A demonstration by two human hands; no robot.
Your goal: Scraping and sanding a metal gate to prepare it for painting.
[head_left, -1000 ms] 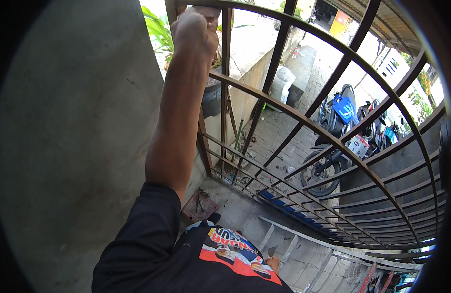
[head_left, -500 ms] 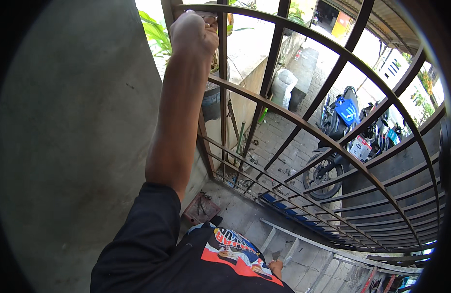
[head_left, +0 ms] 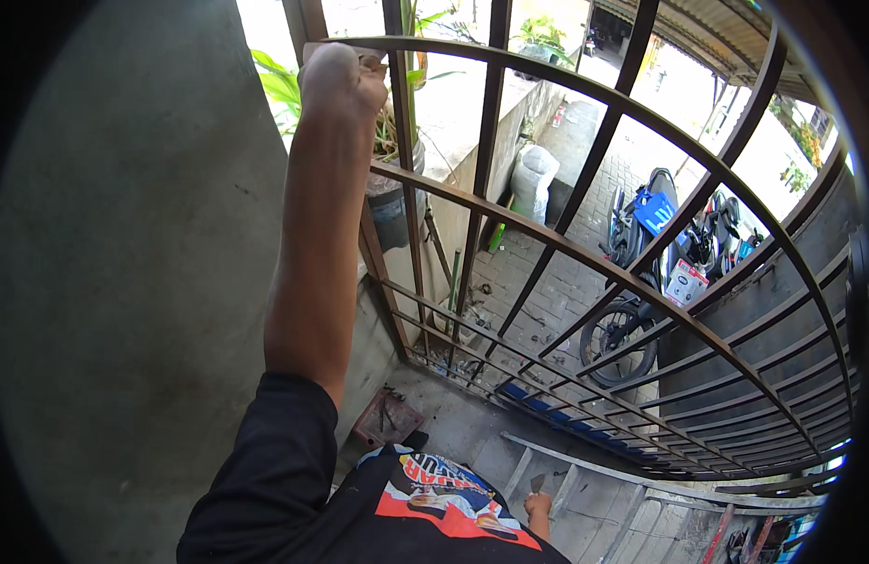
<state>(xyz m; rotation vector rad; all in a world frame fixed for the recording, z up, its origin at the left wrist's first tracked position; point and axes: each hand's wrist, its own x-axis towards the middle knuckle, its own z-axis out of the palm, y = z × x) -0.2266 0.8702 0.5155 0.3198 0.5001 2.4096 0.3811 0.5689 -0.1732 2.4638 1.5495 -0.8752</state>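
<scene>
Plain grey plastered wall is filling the left side. Brown metal barred grille is curving from far left to right. Dark motorcycle is standing beyond it, right. Pale metal ladder is stretching along the floor, near right. Left hand is resting clenched at the grille's top crossbar, far left; cannot tell what its fingers are enclosing. Right hand, near right, is grasping a small grey flat-bladed scraper, blade pointing far.
</scene>
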